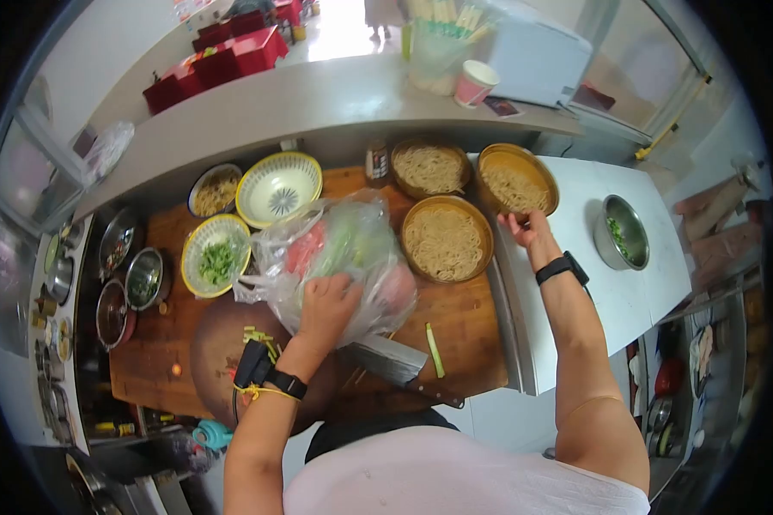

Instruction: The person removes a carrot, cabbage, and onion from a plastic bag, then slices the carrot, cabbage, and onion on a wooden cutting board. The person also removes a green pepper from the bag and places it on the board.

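Observation:
My left hand (328,307) rests on a clear plastic bag (270,249) that holds green and red vegetables; whether its curled fingers grip the bag is hard to tell. At the right, my right hand (526,230) touches the front rim of a brown bowl of noodles (515,182), its fingertips partly hidden. Two more noodle bowls (445,239) (429,166) stand just left of it. A cleaver (386,359) lies below the bag, beside a green strip (435,349). Chopped green pieces (262,339) sit on the round chopping board (215,343).
Left of the bag are a yellow-rimmed bowl of greens (217,256), an empty patterned bowl (279,190) and several metal bowls. A metal bowl (620,232) stands on the white counter (575,300) at right. A raised ledge (318,94) with a paper cup (476,83) runs behind.

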A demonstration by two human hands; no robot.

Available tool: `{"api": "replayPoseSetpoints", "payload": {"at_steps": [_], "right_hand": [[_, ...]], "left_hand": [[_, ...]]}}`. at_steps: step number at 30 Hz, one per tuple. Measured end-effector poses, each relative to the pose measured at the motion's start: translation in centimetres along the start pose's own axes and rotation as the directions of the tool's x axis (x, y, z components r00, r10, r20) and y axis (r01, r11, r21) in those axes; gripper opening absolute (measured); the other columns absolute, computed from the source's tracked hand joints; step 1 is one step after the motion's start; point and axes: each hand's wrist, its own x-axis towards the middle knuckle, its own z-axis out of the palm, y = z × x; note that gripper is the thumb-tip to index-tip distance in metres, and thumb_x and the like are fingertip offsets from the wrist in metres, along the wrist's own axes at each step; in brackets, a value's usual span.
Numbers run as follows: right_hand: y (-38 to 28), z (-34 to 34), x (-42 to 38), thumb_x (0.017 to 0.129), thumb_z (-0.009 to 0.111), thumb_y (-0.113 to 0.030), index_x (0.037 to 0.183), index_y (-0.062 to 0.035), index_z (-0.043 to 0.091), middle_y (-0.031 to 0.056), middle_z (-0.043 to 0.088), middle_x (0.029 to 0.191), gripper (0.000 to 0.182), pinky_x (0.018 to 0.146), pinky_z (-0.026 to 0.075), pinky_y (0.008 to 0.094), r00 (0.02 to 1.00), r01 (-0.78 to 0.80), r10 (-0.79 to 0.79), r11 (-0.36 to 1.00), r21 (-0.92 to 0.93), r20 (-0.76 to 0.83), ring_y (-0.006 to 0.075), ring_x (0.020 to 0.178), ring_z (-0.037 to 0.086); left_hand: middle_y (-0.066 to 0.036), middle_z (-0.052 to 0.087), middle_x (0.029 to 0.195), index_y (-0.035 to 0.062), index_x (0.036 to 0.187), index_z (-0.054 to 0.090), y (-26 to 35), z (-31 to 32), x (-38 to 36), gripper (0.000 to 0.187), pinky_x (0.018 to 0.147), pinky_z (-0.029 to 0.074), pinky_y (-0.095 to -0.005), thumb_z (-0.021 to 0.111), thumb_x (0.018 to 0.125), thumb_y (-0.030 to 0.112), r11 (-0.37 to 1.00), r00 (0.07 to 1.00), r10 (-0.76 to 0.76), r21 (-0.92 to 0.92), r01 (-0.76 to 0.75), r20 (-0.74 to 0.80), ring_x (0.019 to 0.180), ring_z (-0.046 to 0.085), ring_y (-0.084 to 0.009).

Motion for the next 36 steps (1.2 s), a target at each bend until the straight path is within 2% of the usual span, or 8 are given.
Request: {"api": "replayPoseSetpoints", "payload": {"at_steps": [4, 8, 10, 12, 23, 30, 32, 36], "right_hand": [[1.7, 1.0, -0.4, 0.085, 0.057, -0.015, 0.118, 0.0068, 0.041, 0.0228, 0.051, 0.108, 0.042, 0.060, 0.058, 0.0283, 0.993, -0.085, 0.066, 0.977, 0.196, 0.101, 0.0392, 0.084, 0.060], [8.3, 7.0, -13.1, 0.083, 0.064, -0.021, 0.125, 0.0024, 0.036, 0.0131, 0.054, 0.111, 0.055, 0.074, 0.052, 0.0268, 0.871, 0.434, -0.268, 0.813, -0.387, 0.412, 0.0205, 0.091, 0.061], [11.7, 8.7, -15.5, 0.076, 0.066, -0.011, 0.112, -0.0062, 0.054, 0.0075, 0.058, 0.105, 0.038, 0.081, 0.047, 0.0324, 0.169, 0.984, -0.309, 0.107, -0.142, 0.936, 0.0226, 0.096, 0.057], [13.2, 10.6, -17.9, 0.075, 0.063, -0.016, 0.104, -0.0082, 0.058, 0.0116, 0.059, 0.097, 0.031, 0.083, 0.044, 0.0396, -0.156, 0.950, 0.061, -0.263, 0.166, 0.986, 0.0310, 0.093, 0.055], [13.2, 6.8, -15.6, 0.076, 0.057, -0.014, 0.104, -0.0100, 0.059, 0.0091, 0.059, 0.092, 0.029, 0.078, 0.044, 0.0391, -0.028, 0.919, 0.391, -0.353, 0.178, 0.920, 0.0284, 0.092, 0.057], [15.3, 6.3, -16.9, 0.077, 0.053, -0.012, 0.108, -0.0154, 0.060, 0.0057, 0.058, 0.087, 0.032, 0.077, 0.042, 0.0355, -0.021, 0.832, 0.513, -0.467, 0.300, 0.858, 0.0234, 0.090, 0.056], [14.9, 5.6, -17.1, 0.074, 0.056, -0.013, 0.105, -0.0143, 0.061, 0.0042, 0.057, 0.088, 0.031, 0.076, 0.041, 0.0348, -0.025, 0.851, 0.515, -0.439, 0.289, 0.857, 0.0222, 0.091, 0.055], [13.4, 4.6, -17.9, 0.074, 0.055, -0.012, 0.103, -0.0138, 0.062, 0.0019, 0.055, 0.086, 0.030, 0.077, 0.039, 0.0338, -0.020, 0.906, 0.547, -0.343, 0.246, 0.837, 0.0199, 0.091, 0.052]], "left_hand": [[-0.005, 0.055, 0.102, 0.0112, 0.091, 0.059, 1.0, -0.4, 0.3, 0.019, 0.089, 0.037, -0.0429, 0.056, 0.073, 0.015, 0.958, 0.991, 0.126, 0.267, -0.109, -0.047, 0.100, 0.052, -0.0219], [-0.002, 0.058, 0.090, 0.0107, 0.084, 0.058, 0.6, 1.0, 0.7, 0.013, 0.079, 0.038, -0.0374, 0.055, 0.072, 0.014, 0.925, 0.957, 0.263, 0.313, -0.214, -0.123, 0.085, 0.056, -0.0195], [-0.001, 0.060, 0.079, 0.0110, 0.080, 0.058, 0.4, 1.8, 0.2, 0.010, 0.075, 0.038, -0.0326, 0.055, 0.072, 0.015, 0.954, 0.964, 0.040, 0.278, -0.115, 0.263, 0.075, 0.057, -0.0181], [-0.001, 0.060, 0.074, 0.0112, 0.077, 0.058, -0.2, 2.8, 0.0, 0.007, 0.075, 0.038, -0.0320, 0.055, 0.072, 0.015, 0.945, 0.970, 0.040, 0.307, -0.115, 0.241, 0.073, 0.058, -0.0179], [-0.004, 0.060, 0.079, 0.0135, 0.083, 0.063, -4.1, -2.3, -0.6, 0.014, 0.075, 0.038, -0.0336, 0.058, 0.071, 0.019, 0.909, 0.967, -0.211, 0.392, 0.139, 0.146, 0.079, 0.058, -0.0195], [-0.014, 0.058, 0.106, 0.0083, 0.094, 0.059, 1.7, 0.4, 1.7, 0.019, 0.088, 0.042, -0.0406, 0.052, 0.076, 0.009, 0.909, 0.906, 0.399, -0.067, -0.411, -0.143, 0.105, 0.054, -0.0285], [-0.018, 0.053, 0.115, 0.0041, 0.104, 0.055, 1.8, 0.8, 1.8, 0.025, 0.084, 0.044, -0.0413, 0.050, 0.079, 0.009, 0.856, 0.929, -0.099, -0.446, 0.262, 0.356, 0.103, 0.054, -0.0336], [-0.018, 0.055, 0.112, 0.0058, 0.108, 0.054, -1.1, 1.5, 0.0, 0.028, 0.080, 0.045, -0.0426, 0.050, 0.081, 0.014, 0.916, 0.784, -0.219, -0.155, 0.371, 0.581, 0.097, 0.056, -0.0360]]}}
